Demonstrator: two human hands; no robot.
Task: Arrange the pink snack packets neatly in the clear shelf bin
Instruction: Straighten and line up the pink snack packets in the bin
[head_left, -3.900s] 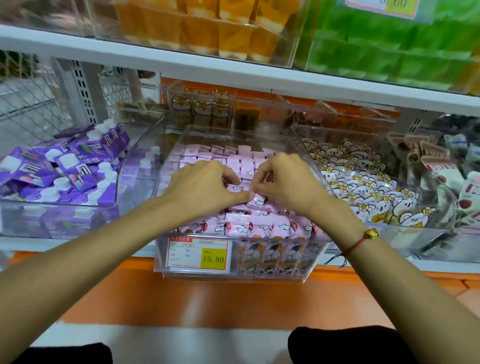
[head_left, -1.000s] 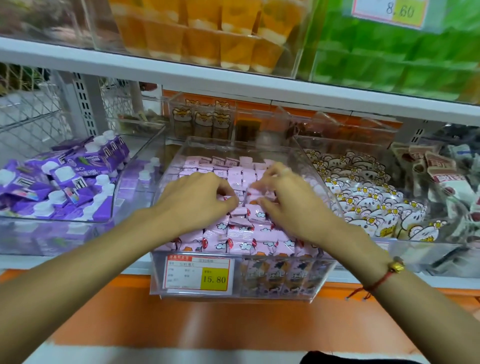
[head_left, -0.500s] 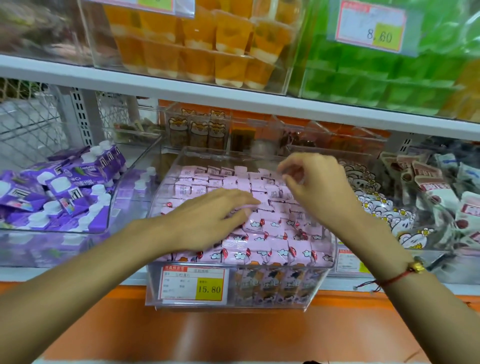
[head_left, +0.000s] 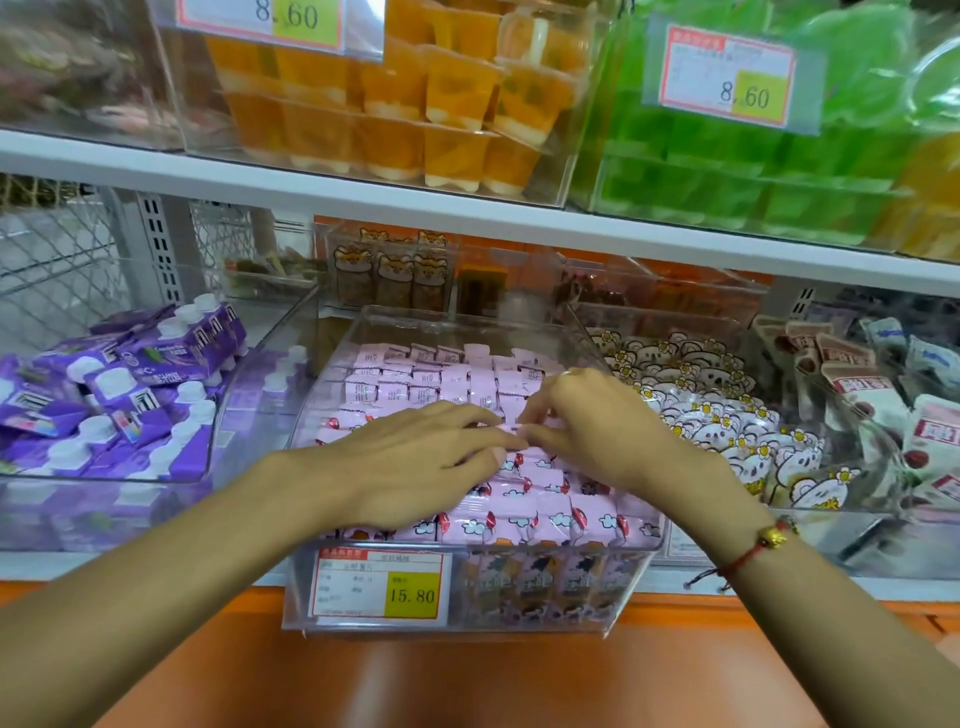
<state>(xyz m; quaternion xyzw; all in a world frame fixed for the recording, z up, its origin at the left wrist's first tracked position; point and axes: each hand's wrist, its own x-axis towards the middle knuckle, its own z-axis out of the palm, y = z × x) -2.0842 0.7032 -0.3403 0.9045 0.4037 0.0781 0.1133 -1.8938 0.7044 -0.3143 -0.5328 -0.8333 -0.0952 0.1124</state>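
Nearest you, the clear shelf bin (head_left: 655, 540) is sitting at the shelf edge, its front wall carrying a price tag (head_left: 379, 586) reading 15.80. The pink snack packets (head_left: 550, 519) are filling it: cloud-printed faces along the front, paler backs in rows behind. Your left hand (head_left: 410, 462) is lying flat across the middle rows, fingers spread and gripping nothing. Your right hand (head_left: 602, 426), with a red cord bracelet (head_left: 748, 553) at the wrist, is pinching one pink packet (head_left: 506, 427) at its fingertips, just above the pile. Left of the bin, another clear bin (head_left: 249, 374) is holding purple capped pouches (head_left: 135, 374); right, flower-printed white packets (head_left: 727, 421). On the shelf above, orange jelly cups (head_left: 441, 104) and green jelly cups (head_left: 727, 171) are sitting in clear boxes.
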